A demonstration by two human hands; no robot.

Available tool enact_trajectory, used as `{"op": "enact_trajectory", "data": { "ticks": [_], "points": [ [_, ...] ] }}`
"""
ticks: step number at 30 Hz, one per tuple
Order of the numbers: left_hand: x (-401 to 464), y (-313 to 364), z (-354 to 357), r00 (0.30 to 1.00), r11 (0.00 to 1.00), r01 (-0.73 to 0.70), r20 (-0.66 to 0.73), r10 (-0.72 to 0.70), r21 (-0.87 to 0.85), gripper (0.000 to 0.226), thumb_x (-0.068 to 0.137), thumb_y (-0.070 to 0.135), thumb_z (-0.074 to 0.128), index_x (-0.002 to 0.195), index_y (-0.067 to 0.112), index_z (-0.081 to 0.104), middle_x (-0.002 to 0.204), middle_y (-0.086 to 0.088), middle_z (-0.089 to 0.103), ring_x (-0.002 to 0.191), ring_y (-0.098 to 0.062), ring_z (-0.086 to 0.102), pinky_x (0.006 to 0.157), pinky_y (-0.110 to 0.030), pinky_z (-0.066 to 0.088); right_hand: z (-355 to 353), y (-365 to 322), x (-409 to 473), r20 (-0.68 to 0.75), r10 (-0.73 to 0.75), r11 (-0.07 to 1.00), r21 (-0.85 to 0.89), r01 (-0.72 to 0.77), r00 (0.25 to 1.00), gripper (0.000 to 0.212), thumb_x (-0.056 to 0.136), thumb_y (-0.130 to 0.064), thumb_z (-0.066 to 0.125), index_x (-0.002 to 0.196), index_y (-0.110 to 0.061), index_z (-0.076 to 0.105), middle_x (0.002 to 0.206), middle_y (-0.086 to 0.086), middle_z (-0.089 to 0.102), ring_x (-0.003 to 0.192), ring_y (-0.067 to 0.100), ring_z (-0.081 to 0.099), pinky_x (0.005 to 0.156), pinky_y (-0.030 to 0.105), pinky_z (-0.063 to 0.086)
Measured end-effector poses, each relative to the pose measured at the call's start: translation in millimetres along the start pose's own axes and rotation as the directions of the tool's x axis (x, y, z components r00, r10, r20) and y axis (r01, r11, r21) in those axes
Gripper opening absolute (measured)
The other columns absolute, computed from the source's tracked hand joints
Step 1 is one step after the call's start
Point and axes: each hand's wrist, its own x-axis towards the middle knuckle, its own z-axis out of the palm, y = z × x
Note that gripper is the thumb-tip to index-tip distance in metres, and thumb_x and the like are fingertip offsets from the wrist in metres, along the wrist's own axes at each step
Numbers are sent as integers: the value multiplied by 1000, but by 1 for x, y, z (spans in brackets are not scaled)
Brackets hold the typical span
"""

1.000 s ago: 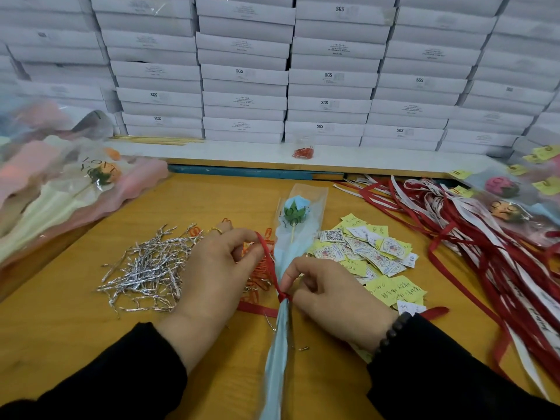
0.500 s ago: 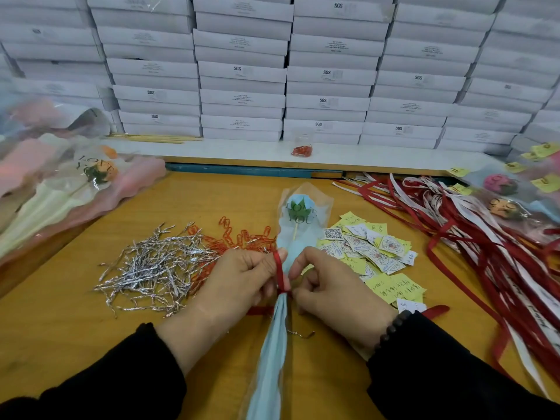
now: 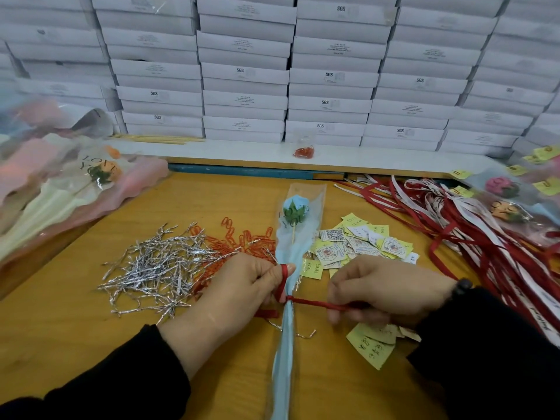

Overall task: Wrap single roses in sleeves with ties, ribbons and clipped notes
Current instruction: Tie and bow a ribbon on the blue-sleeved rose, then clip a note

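Note:
A blue rose point(image 3: 295, 209) in a clear and pale blue sleeve point(image 3: 286, 344) lies lengthwise on the wooden table point(image 3: 91, 344). A red ribbon point(image 3: 315, 303) is knotted around the sleeve's narrow waist, just above a silver twist tie point(image 3: 304, 334). My left hand point(image 3: 239, 283) pinches a loop of that ribbon on the left of the knot. My right hand point(image 3: 385, 291) grips the ribbon's other end, stretched taut to the right.
Silver twist ties point(image 3: 151, 268) and orange paper clips point(image 3: 242, 241) lie left of the rose. Yellow and printed notes point(image 3: 360, 244) lie right of it, then red and white ribbons point(image 3: 472, 237). Finished wrapped roses point(image 3: 506, 204) sit far right, empty sleeves point(image 3: 51, 189) far left, white boxes point(image 3: 272, 71) behind.
My right hand has moved right, drawing the ribbon end out taut from the knot. My left hand still holds the loop beside the sleeve.

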Motion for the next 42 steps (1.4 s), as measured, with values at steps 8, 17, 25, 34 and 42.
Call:
{"op": "enact_trajectory", "data": {
  "ticks": [8,17,25,34,42],
  "points": [
    [1,-1,-2,1000,1000,-13,-16,14,26,44,80,46,54,42,24,61,37,7,45,35,-3,37,40,-8,28,15,6,20,31,-172,702,705,101,985,30,92,8,33,97,8,63,54,6,50,30,0,30,28,10,21],
    [3,-1,-5,999,995,-32,36,29,90,42,80,32,65,40,24,56,38,10,43,37,-3,37,42,-9,29,42,9,28,-301,-153,839,463,285,941,21,93,3,45,95,-4,65,58,10,61,28,5,33,29,12,21],
    [4,-1,-6,996,986,-22,92,6,167,28,80,28,68,55,20,59,45,14,46,45,0,38,48,-13,32,50,8,30,-456,-284,912,144,385,843,27,87,6,54,99,-17,65,60,3,62,28,5,34,33,17,30],
    [4,7,-14,993,996,-16,119,6,86,33,83,27,63,79,-5,68,53,1,41,43,-4,30,44,-13,25,52,6,26,-442,-384,862,142,486,811,32,88,6,53,113,-9,64,68,12,61,30,5,35,33,16,30],
    [1,11,-12,975,987,64,203,-94,147,23,90,16,57,71,4,62,55,1,40,48,-9,32,47,-22,26,51,7,28,-416,-381,890,76,450,825,23,87,6,56,92,-15,65,64,8,60,29,6,36,33,18,30]
  ]
}}
